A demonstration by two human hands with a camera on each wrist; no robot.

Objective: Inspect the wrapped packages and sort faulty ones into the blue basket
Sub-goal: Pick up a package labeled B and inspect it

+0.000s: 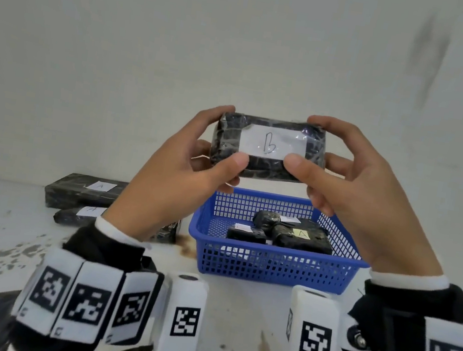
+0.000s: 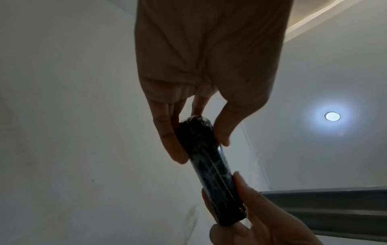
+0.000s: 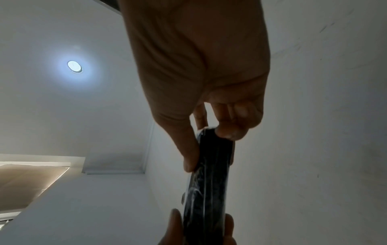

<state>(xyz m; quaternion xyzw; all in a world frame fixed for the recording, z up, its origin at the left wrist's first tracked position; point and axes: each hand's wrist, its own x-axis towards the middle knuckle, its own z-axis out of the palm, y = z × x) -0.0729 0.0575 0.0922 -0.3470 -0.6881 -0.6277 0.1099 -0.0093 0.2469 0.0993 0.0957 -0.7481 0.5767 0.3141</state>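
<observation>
Two hands, head view: a black wrapped package with a white label marked "b" is pinched at its ends by the left hand and right hand, above the blue basket.
Left wrist view: the package is seen edge-on, clamped between thumb and fingers.
Right wrist view: glossy film is wrinkled over the package.
Risk: the slick film could slip if either pinch is loosened.

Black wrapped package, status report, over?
Left hand and right hand gripping black plastic-wrapped package labelled "b". Held above blue plastic basket. Nothing obstructing.
</observation>
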